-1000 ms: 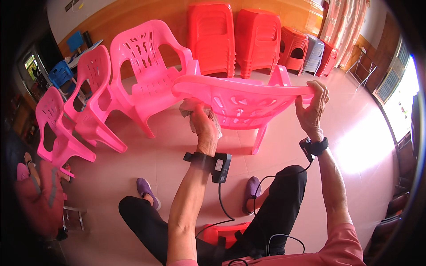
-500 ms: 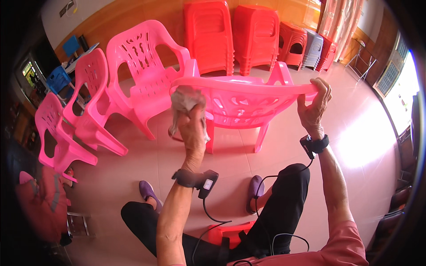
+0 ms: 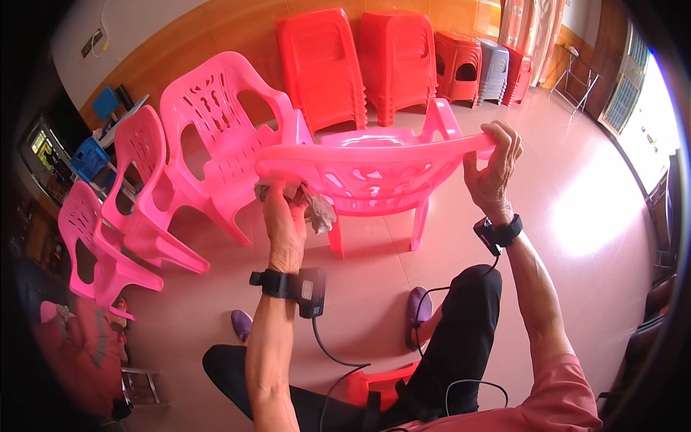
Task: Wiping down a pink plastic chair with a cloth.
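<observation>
A pink plastic armchair (image 3: 392, 173) stands in front of me with the back of its backrest toward me. My right hand (image 3: 494, 169) grips the right end of the backrest's top edge, fingers over the rim and thumb below. Bunched in my left hand (image 3: 284, 223) is a greyish cleaning cloth (image 3: 317, 209), which hangs out past the fingers. That hand is just under the left end of the same backrest, with the cloth against or very near its underside; the exact contact is hidden.
More pink armchairs (image 3: 219, 137) stand in a row to the left. Stacked red chairs (image 3: 320, 68) and stools (image 3: 458, 70) line the far wall. A folding metal stand (image 3: 576, 83) is at the far right. Someone in a red garment (image 3: 79, 345) is at the lower left.
My left hand has moved left and slightly down with the cloth, from the front of the backrest's left end to beneath it. The right hand keeps its grip; the view has shifted slightly.
</observation>
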A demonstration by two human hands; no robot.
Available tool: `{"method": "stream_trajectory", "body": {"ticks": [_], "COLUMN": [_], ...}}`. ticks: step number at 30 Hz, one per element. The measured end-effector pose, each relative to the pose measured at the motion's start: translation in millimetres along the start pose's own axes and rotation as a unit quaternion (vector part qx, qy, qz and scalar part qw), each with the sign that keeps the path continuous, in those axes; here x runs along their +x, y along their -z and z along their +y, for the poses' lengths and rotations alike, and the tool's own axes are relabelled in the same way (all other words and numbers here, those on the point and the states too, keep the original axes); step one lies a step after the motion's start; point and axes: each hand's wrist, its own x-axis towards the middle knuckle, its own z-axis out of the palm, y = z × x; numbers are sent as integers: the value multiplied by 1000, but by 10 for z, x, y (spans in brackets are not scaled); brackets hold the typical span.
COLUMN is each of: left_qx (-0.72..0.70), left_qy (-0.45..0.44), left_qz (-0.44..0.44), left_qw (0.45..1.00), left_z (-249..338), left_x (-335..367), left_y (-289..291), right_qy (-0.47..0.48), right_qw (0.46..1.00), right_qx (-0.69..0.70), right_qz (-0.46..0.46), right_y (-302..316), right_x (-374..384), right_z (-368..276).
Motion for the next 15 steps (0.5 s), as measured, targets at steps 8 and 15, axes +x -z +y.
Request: {"method": "stream_trajectory", "body": {"ticks": [8,15], "left_qx": [339,419], "left_qy": [-206,-274], "left_qz": [-46,-89], "left_qw": [917,861], "left_z": [228,104], "left_x": [-691,-769], "left_y": [-602,-659], "right_qy": [-7,0], "right_qw": [1000,1000], "right_qx": [-4,-8], "right_qz": [1,8], "right_y": [-43,-37], "right_x": [-30,-41], "right_z": [28,40]}}
